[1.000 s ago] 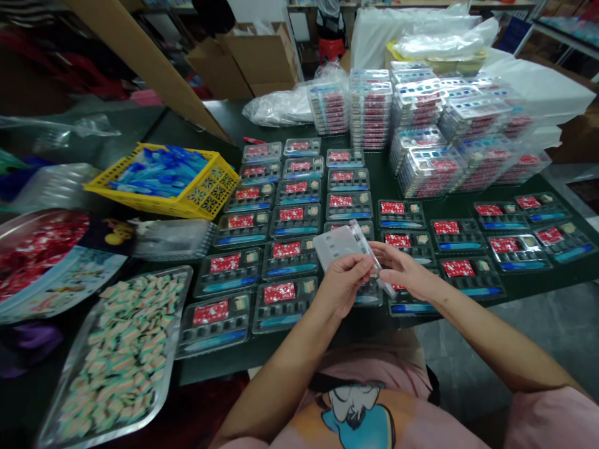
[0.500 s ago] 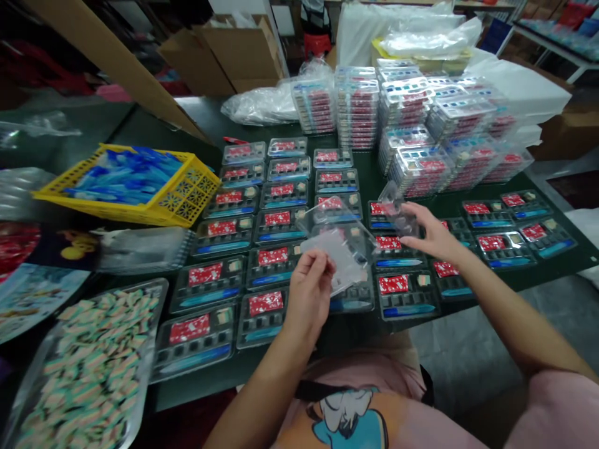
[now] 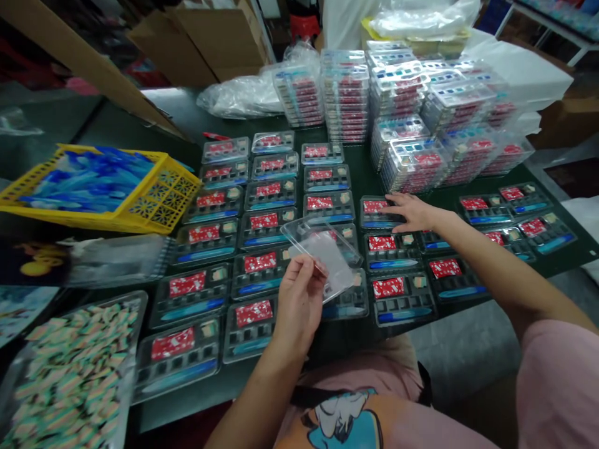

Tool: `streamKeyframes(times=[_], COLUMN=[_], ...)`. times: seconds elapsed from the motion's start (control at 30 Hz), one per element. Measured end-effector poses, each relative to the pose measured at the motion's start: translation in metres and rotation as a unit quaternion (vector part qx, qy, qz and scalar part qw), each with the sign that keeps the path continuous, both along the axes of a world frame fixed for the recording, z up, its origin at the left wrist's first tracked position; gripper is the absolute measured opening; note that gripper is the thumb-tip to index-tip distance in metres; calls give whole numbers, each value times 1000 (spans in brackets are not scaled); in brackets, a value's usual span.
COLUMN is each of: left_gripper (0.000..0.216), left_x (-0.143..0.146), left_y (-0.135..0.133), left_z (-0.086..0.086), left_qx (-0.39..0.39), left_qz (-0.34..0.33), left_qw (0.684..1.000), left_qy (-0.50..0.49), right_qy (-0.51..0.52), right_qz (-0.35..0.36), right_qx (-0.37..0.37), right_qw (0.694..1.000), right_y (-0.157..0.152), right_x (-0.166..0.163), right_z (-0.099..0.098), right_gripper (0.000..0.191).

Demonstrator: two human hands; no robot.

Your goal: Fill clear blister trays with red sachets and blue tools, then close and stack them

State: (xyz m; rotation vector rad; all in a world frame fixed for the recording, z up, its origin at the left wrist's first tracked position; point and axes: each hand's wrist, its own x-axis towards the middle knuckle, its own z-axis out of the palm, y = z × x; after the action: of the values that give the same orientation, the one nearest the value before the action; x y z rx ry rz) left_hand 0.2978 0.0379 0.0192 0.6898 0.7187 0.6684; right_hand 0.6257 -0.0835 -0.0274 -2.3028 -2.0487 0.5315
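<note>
Left hand (image 3: 302,293): thumb and fingers pinched closed on a flat, clear plastic rectangular lid (image 3: 304,232) with a frosted white flat piece (image 3: 334,259) against it. Both held tilted above the middle column, partly covering the trays below. Count in the pinch: can't tell.

Right hand (image 3: 414,212): fingers spread, palm down, tips over the right part of a compartmented plastic tray with a red-and-white packet and blue pen (image 3: 367,215). Can't tell if it touches or grips anything.

Around: more filled compartmented trays (image 3: 201,340) in rows on the dark green table (image 3: 362,176). Right forearm crosses those on the right, hiding parts of several.

Far side, just beyond the right hand: tall stacks of clear-cased sets (image 3: 346,96), blocking the back of the table. Crumpled clear plastic bags (image 3: 241,96) next to them, brown cardboard box (image 3: 218,40) behind.

Left side: yellow lattice plastic basket (image 3: 161,196) full of blue pens (image 3: 88,178); pile of flat clear plastic pieces (image 3: 121,257) beside it; shiny metal tray (image 3: 131,352) heaped with small green-and-peach striped pieces (image 3: 82,368) nearest the person.
</note>
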Motion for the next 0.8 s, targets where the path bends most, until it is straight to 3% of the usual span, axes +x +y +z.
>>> streamKeyframes(times=[0.13, 0.23, 0.3, 0.4, 0.47, 0.53, 0.67, 0.73, 0.8], left_gripper=[28, 25, 22, 20, 21, 21, 18, 17, 20], left_x=[3, 6, 7, 11, 16, 21, 24, 17, 5], left_y=[-2, -7, -13, -27, -40, -53, -63, -58, -46], left_z=[1, 2, 3, 4, 4, 4, 8, 10, 12], left_qx=[-16, -17, -7, 17, 34, 54, 102, 117, 120], left_qz=[-8, -20, -27, -38, -46, -43, -66, -96, -87], left_qw=[1000, 999, 999, 999, 998, 997, 992, 988, 989], left_qy=[0, -18, -30, -31, -28, -30, -37, -26, -10], right_qy=[19, 41, 82, 237, 342, 382, 339, 294, 237], right_qz=[-6, -43, -82, -110, -98, -81, -73, -76, -84], right_qx=[11, 32, 83, 145, 136, 122, 143, 160, 165], right_qw=[1000, 998, 990, 954, 925, 912, 927, 939, 954], right_y=[-7, -9, -8, -6, -7, -9, -17, -24, -34], right_x=[5, -5, -24, -68, -100, -125, -140, -130, -113], right_z=[-15, -14, -2, 23, 38, 50, 72, 83, 87], right_gripper=[66, 67, 73, 81, 91, 102, 103, 100, 99])
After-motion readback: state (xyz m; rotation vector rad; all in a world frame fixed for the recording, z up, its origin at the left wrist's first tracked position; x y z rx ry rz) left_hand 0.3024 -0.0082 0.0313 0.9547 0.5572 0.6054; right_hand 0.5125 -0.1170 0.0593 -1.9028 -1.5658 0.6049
